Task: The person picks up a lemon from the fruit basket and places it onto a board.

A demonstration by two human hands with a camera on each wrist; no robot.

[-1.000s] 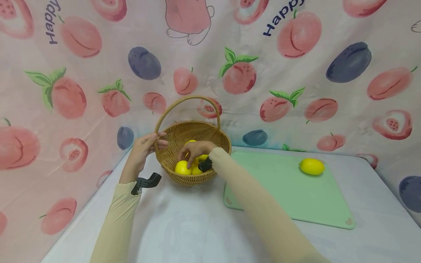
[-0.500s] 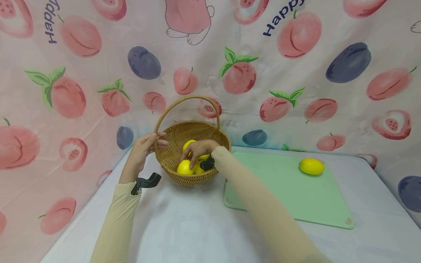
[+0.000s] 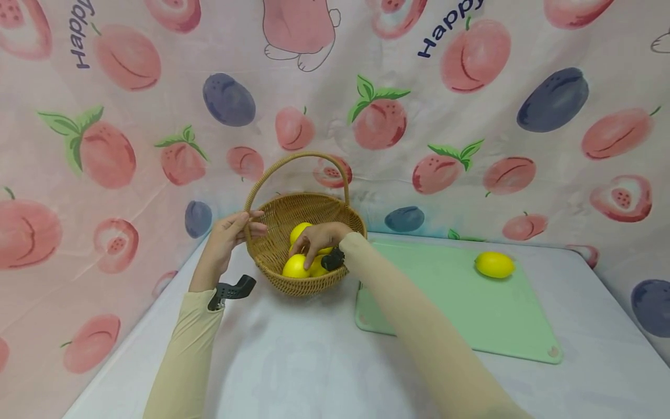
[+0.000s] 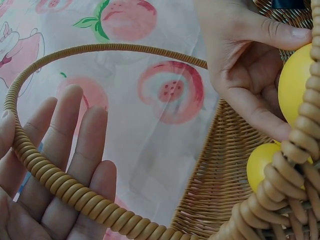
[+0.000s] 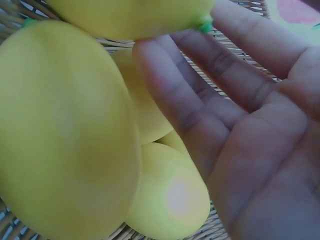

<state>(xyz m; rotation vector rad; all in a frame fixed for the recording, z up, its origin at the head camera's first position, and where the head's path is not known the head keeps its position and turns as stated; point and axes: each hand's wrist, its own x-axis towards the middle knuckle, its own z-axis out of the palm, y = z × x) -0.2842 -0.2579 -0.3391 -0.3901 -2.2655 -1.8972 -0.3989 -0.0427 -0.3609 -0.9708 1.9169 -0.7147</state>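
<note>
A wicker basket point(image 3: 268, 214) with a tall arched handle point(image 3: 306, 155) has several yellow lemons in it. At the handle's left foot is my left hand point(image 3: 226, 237), the handle lying between its thumb and its mostly straight fingers. My right hand point(image 3: 325, 235) reaches into the basket from the right. Its thumb and fingers pinch a lemon point(image 4: 296, 85) near the front rim. In the right wrist view its fingertips meet this lemon point(image 5: 132, 17) at its green-tipped end. Another large lemon point(image 5: 67, 132) lies close below, and more sit beneath. The right wrist hides part of the basket.
Right of the basket, a pale green cutting board point(image 3: 450, 302) lies on the white table cover point(image 3: 303, 355). One lemon point(image 3: 494, 265) rests near the board's far right corner. A fruit-printed cloth point(image 3: 324, 87) hangs behind and along the left side.
My right hand has shifted slightly right inside the basket, its fingers closing in on the front lemon, which moved a little right too. A rear lemon shows more. My left hand stays put.
</note>
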